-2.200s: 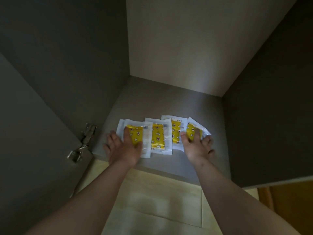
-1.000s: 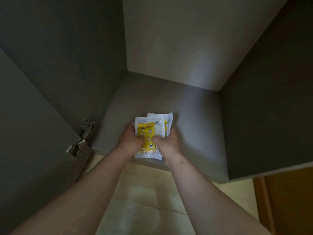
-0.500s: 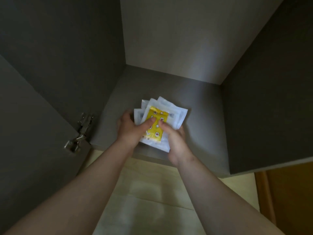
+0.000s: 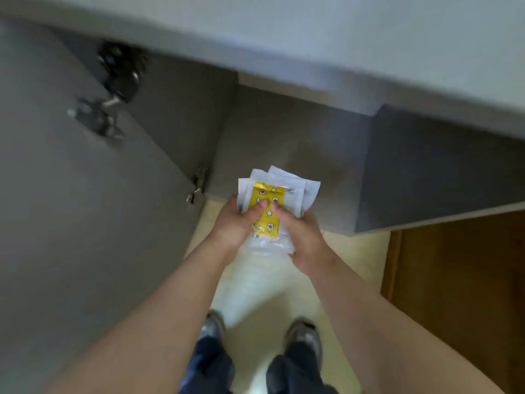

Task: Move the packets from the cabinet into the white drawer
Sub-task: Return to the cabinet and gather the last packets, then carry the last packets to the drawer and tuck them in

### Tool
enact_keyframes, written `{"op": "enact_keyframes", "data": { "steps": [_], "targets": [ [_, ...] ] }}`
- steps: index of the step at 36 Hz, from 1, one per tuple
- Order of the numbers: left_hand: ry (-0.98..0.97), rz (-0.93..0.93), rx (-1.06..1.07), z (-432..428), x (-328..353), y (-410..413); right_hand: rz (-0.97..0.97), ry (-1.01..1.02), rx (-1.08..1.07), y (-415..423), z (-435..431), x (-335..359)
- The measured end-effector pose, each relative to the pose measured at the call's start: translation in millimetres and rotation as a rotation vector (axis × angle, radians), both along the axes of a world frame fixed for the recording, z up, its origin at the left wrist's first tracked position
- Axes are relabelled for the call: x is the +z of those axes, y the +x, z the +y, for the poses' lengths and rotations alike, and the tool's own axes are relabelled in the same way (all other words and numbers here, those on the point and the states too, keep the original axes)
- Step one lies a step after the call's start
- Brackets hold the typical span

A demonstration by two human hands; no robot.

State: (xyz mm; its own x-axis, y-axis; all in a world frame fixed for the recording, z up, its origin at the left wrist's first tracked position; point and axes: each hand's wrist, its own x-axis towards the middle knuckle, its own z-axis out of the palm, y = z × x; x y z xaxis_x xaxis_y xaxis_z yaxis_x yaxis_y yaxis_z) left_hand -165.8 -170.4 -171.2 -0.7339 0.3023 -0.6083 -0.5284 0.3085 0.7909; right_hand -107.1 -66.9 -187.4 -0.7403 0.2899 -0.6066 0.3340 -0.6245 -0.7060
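Now I've stacked the packets (image 4: pixel 268 193), clear of the cabinet (image 4: pixel 284 137). Left grip (image 4: pixel 235 226) and right grip (image 4: pixel 304 237) pinch them; drawer next.

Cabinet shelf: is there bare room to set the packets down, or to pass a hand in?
The cabinet shelf shows bare behind the packets, from the left wall to the right wall. Its front edge is crowded: the left hand and right hand grip the stack there, with a hinge close on the left.

Dim, motion-blurred, wide-angle edge distortion
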Motion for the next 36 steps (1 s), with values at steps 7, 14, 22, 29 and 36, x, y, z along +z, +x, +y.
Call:
{"op": "enact_keyframes", "data": {
  "steps": [7, 14, 22, 29, 36],
  "targets": [
    [-0.107, -0.073, 0.071, -24.1, 122.5, 39.4, -0.115, 0.000, 0.083, 31.8, -21.2, 127.2],
    [-0.157, -0.054, 0.117, -51.6, 218.2, 67.5, -0.186, -0.065, 0.257, 58.9, -41.3, 237.1],
    [-0.233, -0.018, 0.070, -94.1, 282.4, 88.9, -0.245, -0.034, 0.222, 74.1, -91.7, 282.3],
    [-0.566, 0.459, -0.131, -161.7, 317.9, 99.8, -0.218, -0.084, 0.127, 90.1, -136.0, 304.5],
    [-0.881, 0.577, -0.389, -236.3, 308.8, 100.8, -0.226, -0.070, 0.030, 113.7, -164.5, 317.9]
  ]
}}
